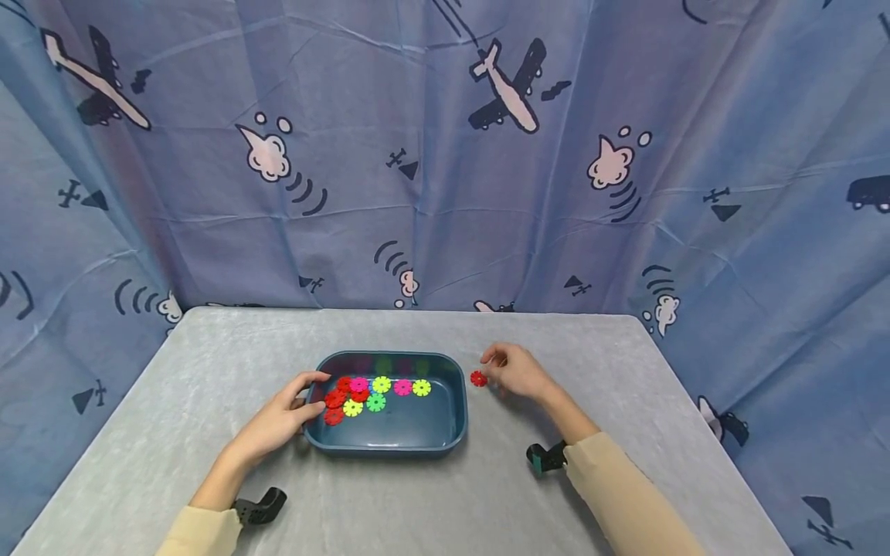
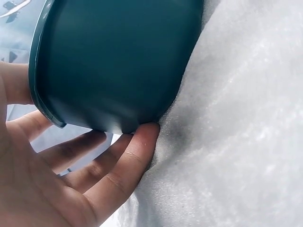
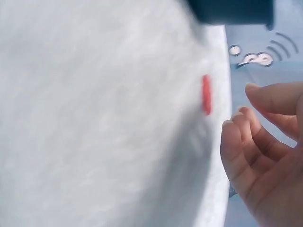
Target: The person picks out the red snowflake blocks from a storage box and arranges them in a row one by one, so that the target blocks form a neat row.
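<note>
A dark teal plastic bin [image 1: 417, 426] stands on the table with several notched plastic discs in its left half, among them a green disc [image 1: 375, 401] and a yellow disc [image 1: 421, 388]. My left hand [image 1: 278, 418] grips the bin's left end; in the left wrist view its thumb reaches over the rim and the fingers lie against the outer wall [image 2: 118, 61]. Just right of the bin, a single red disc [image 1: 477, 378] lies flat on the cloth. Beside this disc hovers my right hand [image 1: 518, 372], fingers loosely bent with nothing between them; the right wrist view shows a gap between fingertips and disc.
A pale grey cloth [image 1: 389, 502] covers the table. Behind and on both sides hangs a blue curtain [image 1: 361, 177] printed with planes and clouds. Each wrist carries a black camera mount, the left mount [image 1: 261, 507] and the right mount [image 1: 545, 457].
</note>
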Demonstrator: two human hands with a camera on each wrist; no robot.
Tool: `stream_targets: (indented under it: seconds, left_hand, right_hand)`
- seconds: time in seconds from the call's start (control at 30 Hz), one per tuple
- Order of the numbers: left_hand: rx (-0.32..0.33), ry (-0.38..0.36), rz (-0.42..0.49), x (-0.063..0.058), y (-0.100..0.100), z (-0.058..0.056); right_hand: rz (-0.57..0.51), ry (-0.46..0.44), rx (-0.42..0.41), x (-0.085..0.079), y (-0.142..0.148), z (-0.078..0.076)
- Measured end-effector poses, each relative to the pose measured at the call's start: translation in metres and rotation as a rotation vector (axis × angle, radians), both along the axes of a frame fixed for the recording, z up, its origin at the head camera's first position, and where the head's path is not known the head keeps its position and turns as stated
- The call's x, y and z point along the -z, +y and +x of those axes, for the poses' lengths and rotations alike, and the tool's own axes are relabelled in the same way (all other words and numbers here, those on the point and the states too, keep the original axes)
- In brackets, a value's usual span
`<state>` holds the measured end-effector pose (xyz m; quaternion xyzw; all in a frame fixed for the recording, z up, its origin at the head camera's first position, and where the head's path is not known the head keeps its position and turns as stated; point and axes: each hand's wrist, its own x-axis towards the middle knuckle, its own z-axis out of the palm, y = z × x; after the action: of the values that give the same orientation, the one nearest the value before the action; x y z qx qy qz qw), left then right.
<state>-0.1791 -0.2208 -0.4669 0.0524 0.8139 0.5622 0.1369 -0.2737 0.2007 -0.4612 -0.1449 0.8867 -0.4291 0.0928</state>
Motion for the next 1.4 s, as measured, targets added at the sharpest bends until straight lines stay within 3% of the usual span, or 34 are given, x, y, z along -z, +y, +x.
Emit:
stream_targets:
  seconds: [0.33,0.57,0.8,1.4]
  left_hand:
    - [0.003,0.001,0.003,0.001,0.0,0.0]
    - [0.002,-0.001,0.011,0.001,0.0,0.0]
    - [0.0,0.007,0.011,0.001,0.001,0.0]
    - [-0.007,0.003,-0.006,0.001,0.0,0.0]
  right_hand:
    - [0.011,0.125,0.038,-0.04,-0.029,0.017]
    - [-0.06,0.161,0.03,-0.052,-0.054,0.03]
    - [-0.076,0.206,-0.019,-0.053,-0.081,0.037]
    - [-0.069,0.14,-0.166,-0.036,-0.142,0.042]
